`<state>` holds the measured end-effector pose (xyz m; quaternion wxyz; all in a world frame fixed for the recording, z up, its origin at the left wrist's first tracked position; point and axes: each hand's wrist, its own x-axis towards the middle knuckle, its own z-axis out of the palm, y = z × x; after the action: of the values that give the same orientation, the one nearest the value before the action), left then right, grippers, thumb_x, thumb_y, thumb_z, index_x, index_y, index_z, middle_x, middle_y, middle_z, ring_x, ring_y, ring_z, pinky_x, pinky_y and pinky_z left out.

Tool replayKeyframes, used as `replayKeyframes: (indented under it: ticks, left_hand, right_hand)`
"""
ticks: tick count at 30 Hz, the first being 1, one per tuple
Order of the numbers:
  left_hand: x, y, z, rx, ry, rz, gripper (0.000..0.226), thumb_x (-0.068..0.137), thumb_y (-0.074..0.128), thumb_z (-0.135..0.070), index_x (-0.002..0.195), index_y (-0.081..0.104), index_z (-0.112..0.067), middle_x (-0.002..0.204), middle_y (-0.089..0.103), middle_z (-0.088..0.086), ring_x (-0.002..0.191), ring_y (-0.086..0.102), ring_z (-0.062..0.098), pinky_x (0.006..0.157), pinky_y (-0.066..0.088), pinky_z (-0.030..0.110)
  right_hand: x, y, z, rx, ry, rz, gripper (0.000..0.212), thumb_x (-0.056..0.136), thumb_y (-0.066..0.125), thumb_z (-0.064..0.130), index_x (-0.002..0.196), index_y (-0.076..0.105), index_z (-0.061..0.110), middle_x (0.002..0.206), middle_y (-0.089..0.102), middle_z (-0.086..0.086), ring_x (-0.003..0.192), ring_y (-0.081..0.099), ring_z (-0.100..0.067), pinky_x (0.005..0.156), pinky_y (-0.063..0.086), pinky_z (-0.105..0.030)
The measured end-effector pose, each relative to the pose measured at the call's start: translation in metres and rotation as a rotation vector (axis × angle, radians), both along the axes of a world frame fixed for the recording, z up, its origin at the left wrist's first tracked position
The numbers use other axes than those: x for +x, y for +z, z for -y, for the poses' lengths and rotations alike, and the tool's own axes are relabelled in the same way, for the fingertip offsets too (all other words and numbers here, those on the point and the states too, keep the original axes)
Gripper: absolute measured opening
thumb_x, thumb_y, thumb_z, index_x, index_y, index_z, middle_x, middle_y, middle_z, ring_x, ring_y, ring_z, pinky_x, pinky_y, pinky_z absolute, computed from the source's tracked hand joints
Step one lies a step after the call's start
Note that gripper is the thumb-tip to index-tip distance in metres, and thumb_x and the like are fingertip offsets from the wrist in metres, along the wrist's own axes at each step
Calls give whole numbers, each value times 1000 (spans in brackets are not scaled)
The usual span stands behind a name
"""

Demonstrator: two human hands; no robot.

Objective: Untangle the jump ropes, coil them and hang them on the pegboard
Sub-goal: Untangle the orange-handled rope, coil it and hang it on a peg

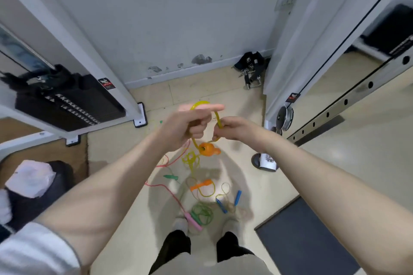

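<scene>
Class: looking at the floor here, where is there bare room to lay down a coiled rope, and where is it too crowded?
Bare floor lies right of the white stand, above the dark mat; another strip runs along the wall. Crowded: the ropes before the feet, under the left hand and right hand holding the yellow rope.

1. I saw a black weight stack (pixel 69 105) inside the white frame on the left.
2. A dark floor mat (pixel 304 236) lay at lower right.
3. A white bundle (pixel 31 178) sat on something dark at lower left.
4. Black straps with metal clips (pixel 251 67) lay by the wall.
</scene>
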<state>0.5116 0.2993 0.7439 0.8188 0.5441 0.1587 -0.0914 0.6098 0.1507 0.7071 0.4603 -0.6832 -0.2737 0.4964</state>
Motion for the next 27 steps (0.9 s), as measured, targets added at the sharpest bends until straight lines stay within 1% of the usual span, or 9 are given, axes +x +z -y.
replayKeyframes:
  ticks: [6,10,13,16,18,20,22,24,27]
  left_hand:
    - [-26,-6,3,-267,474,203,62,61,77,-16,119,57,-24,76,63,-6,56,51,8,57,47,20]
    - [-54,-7,2,-278,456,142,101,58,85,-27,140,28,-42,124,63,-7,83,69,20,66,54,26]
    - [-69,-1,-3,-286,404,128,128,51,90,-28,144,5,-48,131,58,-6,103,65,35,74,56,34]
    - [-82,5,-17,-386,564,188,136,46,92,-15,145,4,-47,135,54,1,105,64,34,78,56,36]
    - [-93,5,-28,-468,741,221,111,51,90,-17,139,27,-44,139,50,7,103,65,31,81,56,36]
    - [-102,3,-37,-504,950,186,52,76,72,-36,118,42,-34,138,52,10,103,65,28,84,54,36]
    - [-115,-2,-45,-578,1072,157,64,90,41,-57,139,29,-17,131,56,12,110,61,28,95,48,38]
    - [-124,-4,-52,-592,1121,147,78,92,33,-57,145,17,-3,131,55,15,118,56,29,101,43,36]
    - [-124,-3,-55,-314,1004,8,41,102,29,-29,135,35,-6,141,46,14,128,47,22,103,38,28]
  right_hand:
    - [20,-3,-5,41,0,-30,26,93,55,14,67,53,12,64,49,-2,57,46,-10,62,39,-18]
    - [16,-11,-10,-238,309,304,35,92,54,37,68,52,12,57,47,-4,48,40,-16,46,33,-23]
    - [8,-13,-15,-589,485,481,53,91,40,58,70,55,11,61,55,-5,47,48,-18,48,38,-23]
    - [2,-17,-10,-548,530,441,46,88,53,51,63,53,13,54,55,-5,49,51,-19,60,43,-27]
    - [-2,-17,-3,-376,448,232,34,91,57,35,64,55,13,45,44,2,44,40,-14,54,36,-26]
    - [-7,-15,-1,-181,235,-141,24,96,47,17,79,61,10,45,31,7,39,25,-6,41,21,-18]
    - [-11,-8,-3,-62,52,-329,24,98,39,10,90,61,8,48,28,8,38,19,-2,37,13,-14]
    - [-20,-4,-9,-66,6,-216,23,98,41,11,87,61,10,48,30,7,36,19,-3,35,13,-14]
    - [-45,11,-20,-272,241,287,26,93,50,14,72,64,20,51,35,1,41,24,-11,39,18,-18]
